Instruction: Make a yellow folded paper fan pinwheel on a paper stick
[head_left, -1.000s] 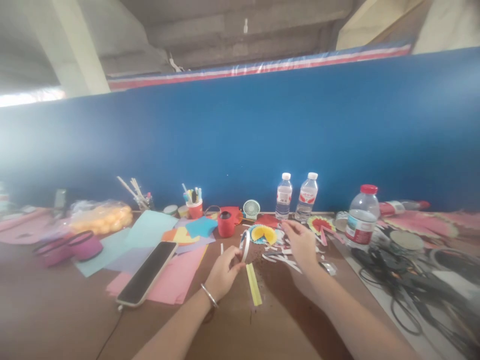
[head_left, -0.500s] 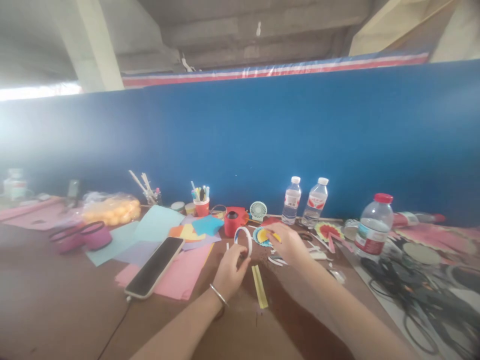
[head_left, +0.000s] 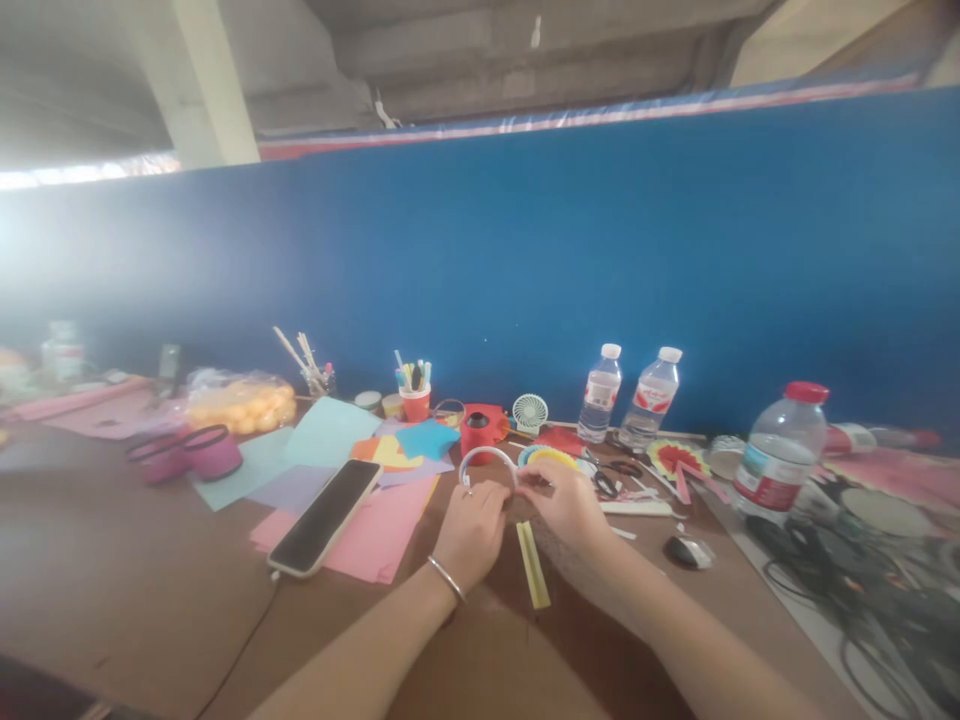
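Note:
A white ring, which looks like a roll of tape (head_left: 487, 453), stands upright between my hands. My left hand (head_left: 477, 525) has its fingers closed around the ring's lower left side and wears a silver bangle. At the ring's lower right, the fingers of my right hand (head_left: 564, 502) are pinched together on its edge. Just behind the right hand lies a pleated paper rosette (head_left: 551, 454) in blue and yellow, partly covered by that hand. A folded yellow-green paper strip (head_left: 533, 567) rests on the table below the hands.
To the left, a phone (head_left: 327, 520) lies on pink paper (head_left: 386, 530) amid coloured sheets. Scissors (head_left: 604, 484) and white scraps sit to the right. Behind stand a red cup of pens (head_left: 415, 403), a small fan (head_left: 530, 412) and water bottles (head_left: 649, 402). Black cables (head_left: 832, 590) lie far right.
My right hand has let go of the yellow paper at the rosette and moved to the ring. The left hand has turned over the ring. The whole view has shifted slightly.

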